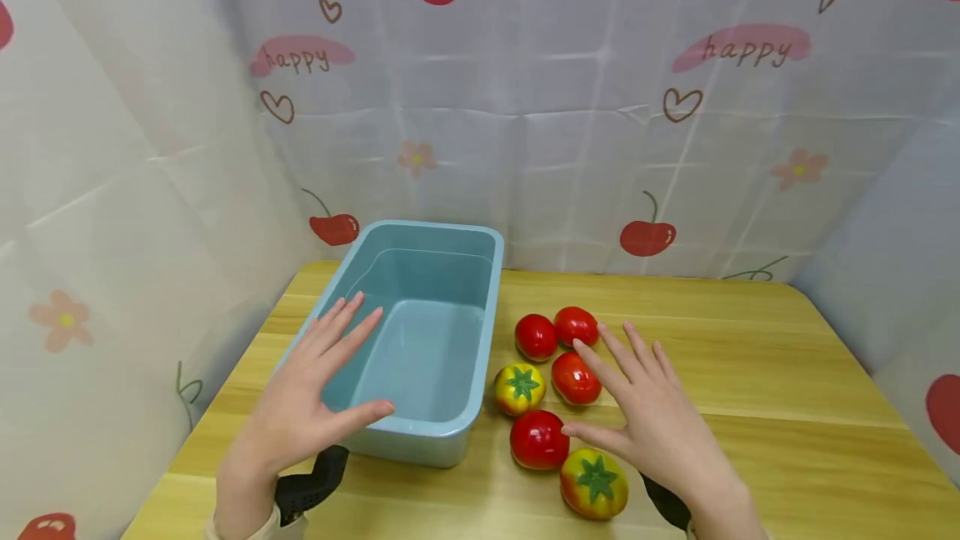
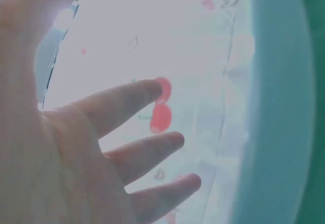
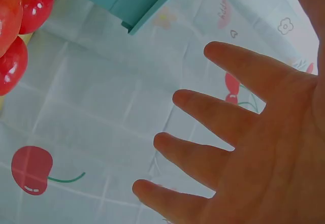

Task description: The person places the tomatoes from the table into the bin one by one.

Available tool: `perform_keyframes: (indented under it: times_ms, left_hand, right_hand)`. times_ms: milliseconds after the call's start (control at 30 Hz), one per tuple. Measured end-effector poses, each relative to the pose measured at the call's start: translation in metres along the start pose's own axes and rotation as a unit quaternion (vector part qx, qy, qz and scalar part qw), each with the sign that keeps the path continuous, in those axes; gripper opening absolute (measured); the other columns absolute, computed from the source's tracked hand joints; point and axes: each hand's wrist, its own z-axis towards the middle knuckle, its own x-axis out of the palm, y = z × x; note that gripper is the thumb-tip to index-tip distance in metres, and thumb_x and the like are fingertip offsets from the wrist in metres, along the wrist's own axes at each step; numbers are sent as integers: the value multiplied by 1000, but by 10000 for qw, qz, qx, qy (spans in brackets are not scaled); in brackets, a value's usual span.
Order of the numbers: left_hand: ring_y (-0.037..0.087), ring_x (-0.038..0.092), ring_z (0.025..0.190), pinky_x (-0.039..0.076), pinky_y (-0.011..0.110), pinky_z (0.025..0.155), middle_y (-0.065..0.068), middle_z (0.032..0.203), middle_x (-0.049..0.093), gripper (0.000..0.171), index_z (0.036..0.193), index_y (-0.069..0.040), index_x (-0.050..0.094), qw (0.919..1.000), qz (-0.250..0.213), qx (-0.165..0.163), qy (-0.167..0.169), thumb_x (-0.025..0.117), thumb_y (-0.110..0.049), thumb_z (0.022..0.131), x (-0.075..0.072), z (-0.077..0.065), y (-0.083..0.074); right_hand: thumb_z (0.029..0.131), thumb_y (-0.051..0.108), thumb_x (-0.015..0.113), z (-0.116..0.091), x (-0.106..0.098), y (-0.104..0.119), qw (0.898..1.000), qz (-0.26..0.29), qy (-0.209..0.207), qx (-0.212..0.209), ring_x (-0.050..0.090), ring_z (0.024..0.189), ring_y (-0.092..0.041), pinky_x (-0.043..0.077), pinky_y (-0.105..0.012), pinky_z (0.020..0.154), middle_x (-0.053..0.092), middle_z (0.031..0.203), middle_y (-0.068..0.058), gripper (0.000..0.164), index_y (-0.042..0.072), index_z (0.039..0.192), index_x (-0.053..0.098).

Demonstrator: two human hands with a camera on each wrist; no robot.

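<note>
6 glossy, tomato-like fruits (image 1: 577, 378) are gathered on the desk (image 1: 765, 357), just to the right of a pale blue bin (image 1: 438, 427). At the far end of the group, 3 red fruits (image 1: 536, 337) are clustered. Nearer the camera, a yellow fruit (image 1: 520, 398), topped with a green star-shaped leaf, is set close beside the bin; next to it a 4th red fruit (image 1: 539, 440) is placed and, nearest of all, a 2nd yellow fruit (image 1: 594, 505) with the same leaf.

At the right side of the group, the right hand (image 1: 660, 419) is held with its grip spread wide, fingers straight and thumb stretched toward the 4th red fruit. The edges of some fruits are met by the thumb and index fingertip in the head view, but whether they are touched cannot be told. The left hand (image 1: 300, 394) is held over the left part of the bin, its grip equally wide, and part of the left rim is hidden by it. The bin is deep and rectangular, with rounded corners.

A black device (image 1: 311, 482) is worn at the left wrist, above a pale sleeve (image 1: 281, 530). The desk is finished in yellowish wood grain. It is bordered by a whitish curtain (image 1: 570, 148), printed with red cherries, hearts, flowers and the word "happy".
</note>
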Motion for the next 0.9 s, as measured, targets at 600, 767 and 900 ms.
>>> perform_keyframes:
  times_ms: [600,767,900]
  left_hand:
    - [11,22,138,23,14,98,-3,151,28,84,146,-19,36,9865,-1412,-813,-154,77,-1,75,-20,-17,57]
    - [9,18,139,22,12,99,2,154,23,84,147,-13,32,9819,-1774,-666,56,72,5,76,-20,-21,73]
    - [11,15,140,22,13,103,9,155,18,84,148,-8,29,9763,-2081,-538,230,68,11,77,-20,-25,88]
  right_hand:
    - [78,57,67,17,29,-50,9885,1489,111,237,46,121,-35,39,-58,91,50,135,-10,70,17,135,52]
    - [77,51,71,21,50,-70,9736,2219,239,478,47,121,-35,39,-58,92,50,135,-9,68,16,133,53]
    - [76,45,75,23,68,-84,9612,2680,300,576,49,118,-33,39,-53,95,52,133,-7,66,13,131,55]
